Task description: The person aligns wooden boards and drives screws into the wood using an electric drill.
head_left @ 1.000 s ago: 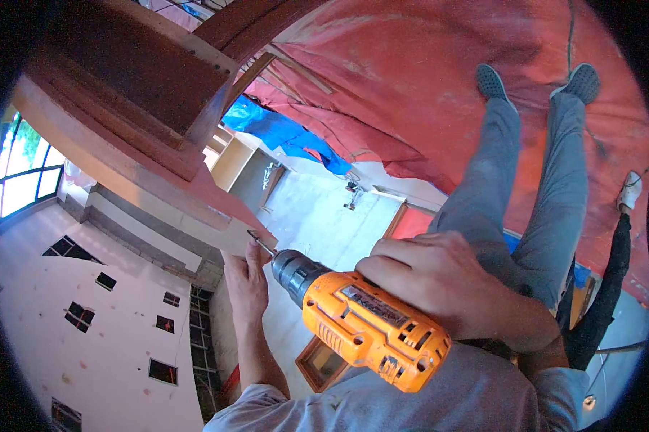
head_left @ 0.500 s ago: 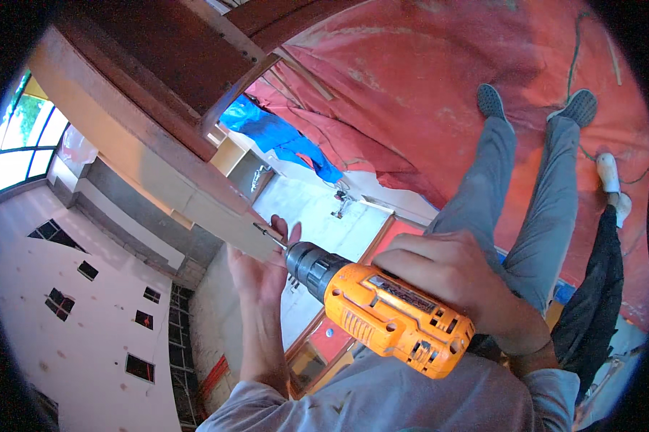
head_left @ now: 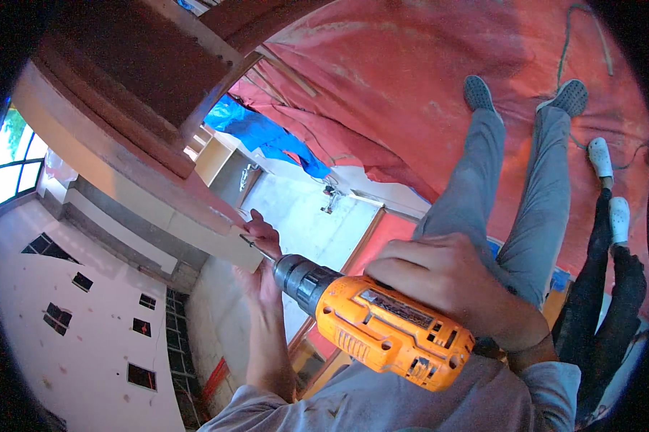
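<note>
A long pale wooden beam [head_left: 123, 187] is running overhead, its end meeting the drill bit. The orange drill [head_left: 382, 327] is pointing up-left at that end, its bit touching the wood. The right hand [head_left: 447, 284] is clamping the drill's body to steer it, while the left hand [head_left: 263, 266] is bracing the beam's end, fingers wrapped there, steadying it.
</note>
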{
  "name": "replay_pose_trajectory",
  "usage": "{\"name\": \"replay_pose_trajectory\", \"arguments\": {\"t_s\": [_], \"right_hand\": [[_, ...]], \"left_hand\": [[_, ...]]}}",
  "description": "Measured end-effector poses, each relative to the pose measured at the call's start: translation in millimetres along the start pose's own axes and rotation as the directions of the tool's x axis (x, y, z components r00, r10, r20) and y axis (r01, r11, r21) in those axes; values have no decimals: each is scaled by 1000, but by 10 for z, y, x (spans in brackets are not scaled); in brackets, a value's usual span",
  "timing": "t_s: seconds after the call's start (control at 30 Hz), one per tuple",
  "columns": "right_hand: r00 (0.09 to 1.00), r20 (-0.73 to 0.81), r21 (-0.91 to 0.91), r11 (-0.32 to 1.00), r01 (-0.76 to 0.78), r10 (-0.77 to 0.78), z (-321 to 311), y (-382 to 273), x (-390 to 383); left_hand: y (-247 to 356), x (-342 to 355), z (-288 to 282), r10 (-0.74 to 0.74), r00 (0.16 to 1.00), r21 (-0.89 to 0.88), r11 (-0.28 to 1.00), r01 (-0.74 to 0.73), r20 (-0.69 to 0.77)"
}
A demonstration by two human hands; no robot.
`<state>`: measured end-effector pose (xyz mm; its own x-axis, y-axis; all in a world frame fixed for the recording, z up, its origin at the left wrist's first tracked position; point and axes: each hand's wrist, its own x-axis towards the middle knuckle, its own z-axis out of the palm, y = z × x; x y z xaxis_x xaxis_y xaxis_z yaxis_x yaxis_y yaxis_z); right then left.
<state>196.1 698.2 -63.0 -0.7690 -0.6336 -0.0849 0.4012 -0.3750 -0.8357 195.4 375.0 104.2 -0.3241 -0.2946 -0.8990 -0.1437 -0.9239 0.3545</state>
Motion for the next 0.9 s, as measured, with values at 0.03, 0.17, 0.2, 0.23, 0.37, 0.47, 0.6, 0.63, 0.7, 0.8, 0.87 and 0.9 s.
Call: {"name": "replay_pose_trajectory", "arguments": {"t_s": [0.03,0.17,0.2,0.23,0.37,0.47,0.6,0.63,0.7,0.8,0.87,0.9], "right_hand": [[1000,6,-4,1000,-4,4,11,-19,4],[999,21,-12,999,-31,31,-29,-43,0],[1000,13,-23,999,-27,28,-26,-45,-5],[999,13,-25,999,-30,30,-20,-48,-9],[999,36,-34,999,-40,41,-21,-44,-12],[998,42,-38,999,-38,40,-31,-40,-19],[999,30,-27,999,-37,38,-16,-48,-5],[999,31,-28,999,-38,39,-14,-51,-1],[998,42,-44,998,-48,50,-40,-64,-1],[1000,-12,-92,995,25,-26,5,-20,-4],[999,-18,-92,995,29,-31,29,-8,-8],[999,-23,-93,995,34,-37,41,-2,-8]], "left_hand": [[27,-6,-23,0,1000,-8,1000,0,0],[-77,14,90,11,999,10,1000,-10,-39],[-114,22,116,56,996,13,998,-55,-65],[-111,31,109,53,996,11,999,-53,-66],[-99,28,110,106,992,141,985,-96,-66],[-49,9,94,31,999,147,989,-25,-43],[-35,1,86,57,997,175,983,-47,-54],[-66,11,79,57,997,173,984,-47,-55],[-162,59,76,281,957,207,943,-262,-69],[-129,53,65,199,980,202,961,-188,-32],[-140,61,65,174,985,180,970,-167,-23],[-173,69,72,175,984,168,971,-168,-26]]}}
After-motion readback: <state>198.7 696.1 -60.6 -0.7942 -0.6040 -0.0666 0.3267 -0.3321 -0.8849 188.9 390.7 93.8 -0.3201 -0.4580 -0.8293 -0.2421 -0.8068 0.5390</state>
